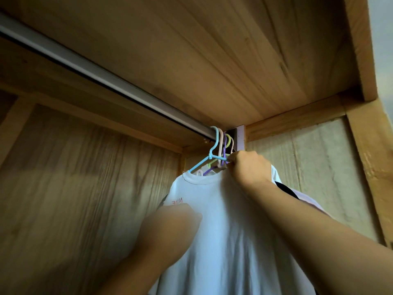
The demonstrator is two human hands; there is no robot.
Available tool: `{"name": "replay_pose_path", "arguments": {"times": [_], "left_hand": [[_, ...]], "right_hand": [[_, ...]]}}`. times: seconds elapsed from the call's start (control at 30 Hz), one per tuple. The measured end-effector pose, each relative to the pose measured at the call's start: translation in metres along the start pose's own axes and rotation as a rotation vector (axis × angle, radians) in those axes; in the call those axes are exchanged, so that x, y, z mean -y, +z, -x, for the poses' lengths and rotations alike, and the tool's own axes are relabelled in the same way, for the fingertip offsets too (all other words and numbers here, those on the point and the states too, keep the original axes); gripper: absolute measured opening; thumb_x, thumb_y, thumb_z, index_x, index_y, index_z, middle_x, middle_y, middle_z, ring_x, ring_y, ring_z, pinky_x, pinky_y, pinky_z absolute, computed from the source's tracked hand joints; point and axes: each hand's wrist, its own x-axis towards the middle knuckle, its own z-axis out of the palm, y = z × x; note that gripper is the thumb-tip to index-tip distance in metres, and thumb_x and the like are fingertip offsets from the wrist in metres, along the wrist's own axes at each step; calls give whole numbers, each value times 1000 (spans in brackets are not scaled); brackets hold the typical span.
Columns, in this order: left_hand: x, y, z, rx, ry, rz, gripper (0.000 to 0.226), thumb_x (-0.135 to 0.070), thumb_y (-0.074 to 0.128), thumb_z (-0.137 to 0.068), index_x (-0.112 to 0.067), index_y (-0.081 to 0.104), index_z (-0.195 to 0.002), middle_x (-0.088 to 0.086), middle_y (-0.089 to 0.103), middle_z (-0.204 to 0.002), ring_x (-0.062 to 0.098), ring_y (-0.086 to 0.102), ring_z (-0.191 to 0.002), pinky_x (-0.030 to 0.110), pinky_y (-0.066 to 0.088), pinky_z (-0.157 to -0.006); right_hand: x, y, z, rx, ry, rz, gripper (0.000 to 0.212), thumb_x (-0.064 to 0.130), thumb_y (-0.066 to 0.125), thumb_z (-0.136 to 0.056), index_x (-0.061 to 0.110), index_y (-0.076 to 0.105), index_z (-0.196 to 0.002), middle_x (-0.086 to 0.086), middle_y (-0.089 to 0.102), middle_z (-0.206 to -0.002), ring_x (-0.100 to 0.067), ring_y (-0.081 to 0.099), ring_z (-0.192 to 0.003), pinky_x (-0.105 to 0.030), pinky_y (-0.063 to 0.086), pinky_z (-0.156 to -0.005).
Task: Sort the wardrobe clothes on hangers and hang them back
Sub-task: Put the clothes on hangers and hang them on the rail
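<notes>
A white T-shirt (229, 220) with red lettering hangs on a light blue hanger (214, 154), hooked over the metal rail (106, 79) at its right end. Pink, purple and yellow-green hangers (225, 145) are bunched right behind it. My right hand (248, 167) reaches up and pinches the hangers just below their hooks. My left hand (172, 228), blurred, touches the shirt's chest below the lettering, and whether it grips the cloth is unclear. More garments, one dark and one pale pink (306, 199), hang behind my right forearm.
The wardrobe's wooden top (212, 50) is close above the rail. Its wood back panel (74, 177) fills the left, and a pale side panel (319, 162) stands on the right. The rail's long left stretch carries no hangers.
</notes>
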Motion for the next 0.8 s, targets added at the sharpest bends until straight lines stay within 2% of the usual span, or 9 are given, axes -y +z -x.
{"name": "replay_pose_path", "arguments": {"times": [0.13, 0.23, 0.3, 0.37, 0.43, 0.5, 0.57, 0.7, 0.8], "left_hand": [[-3, 2, 4, 25, -21, -18, 28, -49, 50, -89, -29, 54, -70, -9, 56, -64, 7, 54, -68, 21, 37, -61], [-5, 2, 8, 19, -17, 13, 23, -46, 53, -88, -31, 56, -70, -11, 59, -65, 6, 57, -71, 22, 39, -61], [-9, 4, 14, 2, -6, 64, 18, -42, 56, -87, -31, 59, -74, -13, 60, -67, 4, 57, -69, 23, 42, -62], [-14, 7, 24, -9, 17, 129, 13, -42, 59, -85, -31, 61, -78, -13, 59, -67, 1, 54, -66, 24, 44, -64], [-24, 11, 41, -7, 33, 202, 23, -54, 54, -78, -33, 63, -83, -15, 60, -70, 0, 56, -66, 27, 47, -65], [-35, 13, 62, 3, 52, 278, 36, -62, 44, -72, -36, 62, -89, -22, 61, -83, 1, 59, -69, 29, 50, -66], [-53, 13, 86, 29, 83, 339, 36, -61, 43, -73, -38, 59, -95, -22, 63, -86, 3, 61, -71, 29, 51, -65], [-92, 13, 137, 98, 157, 435, 32, -54, 49, -78, -33, 64, -97, -14, 66, -81, 5, 62, -71, 22, 48, -63], [-122, 14, 182, 242, 183, 469, 28, -50, 50, -81, -33, 60, -101, -15, 65, -84, 3, 63, -72, 21, 49, -63]], "right_hand": [[-4, -3, 7, -4, 0, 9, 27, 29, 48, -95, 17, 57, -117, -12, 59, -116, -34, 56, -106, -32, 37, -73], [-11, -11, 27, -49, -81, 95, 46, 48, 51, -90, 20, 47, -125, -10, 46, -123, -31, 41, -115, -38, 31, -86], [-18, -17, 47, -185, -199, 22, 45, 45, 56, -87, 18, 51, -123, -10, 49, -119, -32, 44, -111, -40, 30, -85], [-25, -24, 75, -309, -273, -118, 45, 40, 60, -80, 14, 59, -116, -11, 56, -108, -34, 51, -101, -40, 35, -80], [-35, -34, 111, -352, -262, -262, 46, 38, 61, -75, 12, 62, -113, -10, 60, -103, -34, 55, -97, -41, 41, -78], [-44, -46, 150, -327, -241, -364, 46, 37, 62, -76, 12, 62, -115, -9, 60, -102, -34, 57, -97, -45, 47, -80], [-57, -57, 190, -276, -203, -416, 45, 37, 61, -78, 12, 62, -115, -7, 60, -102, -32, 57, -97, -47, 47, -82], [-87, -80, 265, -160, -125, -455, 43, 38, 62, -81, 15, 61, -117, 0, 60, -103, -22, 54, -97, -38, 44, -82], [-112, -101, 328, -49, -17, -477, 40, 38, 64, -82, 18, 61, -117, 6, 60, -100, -15, 53, -95, -31, 43, -81]]}}
